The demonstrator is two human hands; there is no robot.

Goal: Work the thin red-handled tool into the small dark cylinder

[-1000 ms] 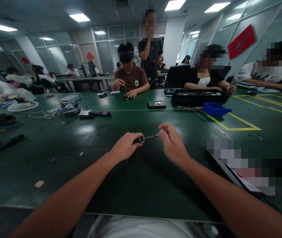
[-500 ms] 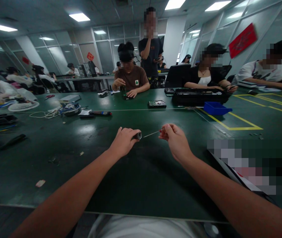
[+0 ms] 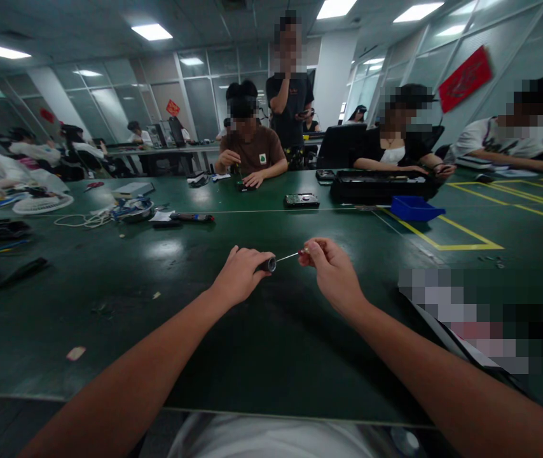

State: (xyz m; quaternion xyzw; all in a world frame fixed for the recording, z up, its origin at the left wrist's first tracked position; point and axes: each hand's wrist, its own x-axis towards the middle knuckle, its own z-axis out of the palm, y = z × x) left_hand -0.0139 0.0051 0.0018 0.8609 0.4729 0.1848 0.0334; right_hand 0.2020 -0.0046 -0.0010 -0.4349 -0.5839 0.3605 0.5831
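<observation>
Above the green table (image 3: pixel 233 356), my left hand (image 3: pixel 240 273) is closed round a dark cylinder (image 3: pixel 268 264) whose round, open-looking end faces right. My right hand (image 3: pixel 326 267) pinches a small red-ended piece (image 3: pixel 302 253) between thumb and fingers. From that piece a thin metal rod (image 3: pixel 287 257) points left, and its far tip is at the cylinder's end. Whether the tip is inside cannot be made out. The two hands are apart, joined only by the line of the rod.
Ahead lie a hard drive (image 3: pixel 302 200), a blue tray (image 3: pixel 417 208) and a long black unit (image 3: pixel 386 186). A dark tool (image 3: pixel 190 217) and tangled cables (image 3: pixel 131 208) are at the left. A co-worker in brown (image 3: pixel 257 149) sits opposite.
My right hand has moved slightly left, bringing the rod's tip from a small gap away up to the cylinder's end. My left hand keeps its hold, almost still.
</observation>
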